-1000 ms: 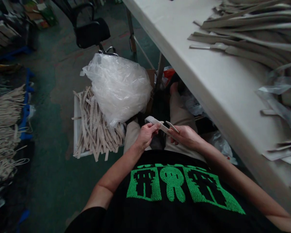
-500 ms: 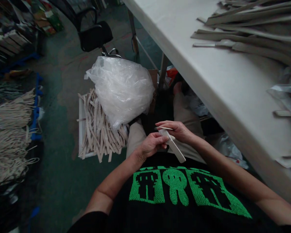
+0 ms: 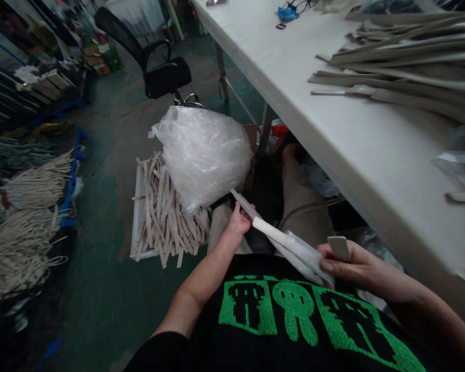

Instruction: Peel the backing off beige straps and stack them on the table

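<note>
Fingers [image 3: 328, 266]: the right hand's [image 3: 360, 268] pinch clear plastic [image 3: 300, 250] and a flat tab [image 3: 339, 249]; the left hand's [image 3: 240, 221] grip farther along, tips partly hidden.
Pale strip [image 3: 269, 230]: between both hands, over the lap [image 3: 306, 214], beside the long edge of the table [image 3: 294, 103]; whether the tab joins it, I cannot tell.
Tray [image 3: 135, 235]: loose strips [image 3: 166, 222] overhang its near edge; a plastic bag [image 3: 205, 155] hides its far right corner.
Pile [image 3: 403, 72]: on the table, ends short of that long edge, cut off rightward.
Chair [image 3: 166, 77]: beyond the bag, base partly hidden.
</note>
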The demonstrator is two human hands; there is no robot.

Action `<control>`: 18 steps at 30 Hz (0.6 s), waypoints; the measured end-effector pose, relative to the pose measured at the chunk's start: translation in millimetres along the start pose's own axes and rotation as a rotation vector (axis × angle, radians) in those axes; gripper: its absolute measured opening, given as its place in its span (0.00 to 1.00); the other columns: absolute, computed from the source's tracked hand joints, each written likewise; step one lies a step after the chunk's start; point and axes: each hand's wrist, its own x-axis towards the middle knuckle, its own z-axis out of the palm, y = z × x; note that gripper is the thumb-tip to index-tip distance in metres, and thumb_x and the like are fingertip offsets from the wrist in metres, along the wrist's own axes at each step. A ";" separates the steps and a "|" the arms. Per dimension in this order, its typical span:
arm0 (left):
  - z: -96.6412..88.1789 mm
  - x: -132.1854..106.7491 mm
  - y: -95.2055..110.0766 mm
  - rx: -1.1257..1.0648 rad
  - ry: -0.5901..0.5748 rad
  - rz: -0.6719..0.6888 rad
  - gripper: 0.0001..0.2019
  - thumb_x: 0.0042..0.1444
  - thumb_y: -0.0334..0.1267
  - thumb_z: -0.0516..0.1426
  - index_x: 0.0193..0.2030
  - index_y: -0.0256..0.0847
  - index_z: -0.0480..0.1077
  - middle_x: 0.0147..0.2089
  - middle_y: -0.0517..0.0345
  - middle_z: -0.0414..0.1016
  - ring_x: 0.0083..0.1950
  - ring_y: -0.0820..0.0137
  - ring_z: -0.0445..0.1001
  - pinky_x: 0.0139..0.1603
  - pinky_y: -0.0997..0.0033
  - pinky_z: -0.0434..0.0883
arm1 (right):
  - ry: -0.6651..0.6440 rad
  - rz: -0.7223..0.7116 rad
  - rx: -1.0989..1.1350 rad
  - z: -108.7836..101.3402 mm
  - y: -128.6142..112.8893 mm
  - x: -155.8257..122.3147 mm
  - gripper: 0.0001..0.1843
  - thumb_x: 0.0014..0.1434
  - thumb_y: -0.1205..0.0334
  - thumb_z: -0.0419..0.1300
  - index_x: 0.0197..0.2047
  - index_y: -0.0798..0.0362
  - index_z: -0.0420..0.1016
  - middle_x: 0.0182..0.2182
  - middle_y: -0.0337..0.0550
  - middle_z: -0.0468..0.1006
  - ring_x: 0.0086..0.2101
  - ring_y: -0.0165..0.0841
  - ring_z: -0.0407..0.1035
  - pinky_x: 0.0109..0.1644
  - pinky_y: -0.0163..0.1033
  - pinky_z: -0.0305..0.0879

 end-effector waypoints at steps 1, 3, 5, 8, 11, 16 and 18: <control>3.3 0.3 7.2 -0.012 -0.008 0.026 0.21 0.67 0.51 0.50 0.40 0.33 0.73 0.33 0.50 0.76 0.31 0.71 0.75 0.36 0.72 0.74 | -0.009 0.034 0.036 0.6 6.3 -0.2 0.29 0.54 0.33 0.64 0.24 0.53 0.74 0.20 0.39 0.68 0.20 0.28 0.56 0.22 0.34 0.51; 10.2 -3.3 19.8 -0.055 -0.016 0.071 0.16 0.68 0.45 0.52 0.39 0.34 0.73 0.31 0.54 0.76 0.29 0.74 0.74 0.36 0.75 0.73 | -0.009 0.057 0.085 3.5 17.0 5.7 0.30 0.52 0.32 0.64 0.25 0.53 0.72 0.21 0.39 0.68 0.21 0.28 0.57 0.24 0.34 0.53; 16.0 -10.8 27.8 -0.069 -0.057 0.158 0.09 0.67 0.38 0.53 0.44 0.36 0.72 0.32 0.57 0.77 0.29 0.76 0.74 0.35 0.76 0.71 | 0.039 0.022 0.089 7.4 23.4 18.2 0.31 0.52 0.30 0.63 0.26 0.54 0.71 0.21 0.39 0.68 0.22 0.28 0.58 0.26 0.34 0.54; 22.0 -28.2 29.9 -0.008 -0.160 0.284 0.09 0.66 0.35 0.54 0.50 0.40 0.71 0.35 0.58 0.79 0.31 0.74 0.76 0.34 0.75 0.70 | 0.164 -0.077 0.053 12.6 25.5 45.5 0.33 0.53 0.28 0.61 0.27 0.54 0.70 0.21 0.36 0.65 0.21 0.27 0.53 0.25 0.34 0.50; 27.3 -52.9 22.5 0.065 -0.245 0.337 0.12 0.65 0.41 0.55 0.51 0.38 0.72 0.36 0.55 0.79 0.34 0.71 0.77 0.38 0.71 0.72 | 0.233 -0.135 0.044 15.9 22.8 77.8 0.33 0.53 0.28 0.59 0.28 0.54 0.69 0.21 0.36 0.65 0.20 0.25 0.50 0.23 0.33 0.46; 34.3 -91.4 3.3 0.252 -0.448 0.464 0.27 0.57 0.57 0.60 0.54 0.38 0.74 0.40 0.50 0.80 0.44 0.64 0.77 0.47 0.67 0.71 | 0.306 -0.233 -0.026 25.3 15.1 120.9 0.25 0.60 0.38 0.57 0.30 0.54 0.70 0.22 0.40 0.69 0.22 0.30 0.59 0.26 0.35 0.54; 35.1 -97.9 0.9 0.350 -0.451 0.534 0.29 0.53 0.60 0.62 0.52 0.38 0.75 0.41 0.50 0.80 0.45 0.63 0.77 0.48 0.67 0.70 | 0.326 -0.265 -0.059 30.4 11.4 129.5 0.22 0.63 0.42 0.55 0.31 0.54 0.71 0.22 0.40 0.70 0.23 0.31 0.61 0.28 0.36 0.56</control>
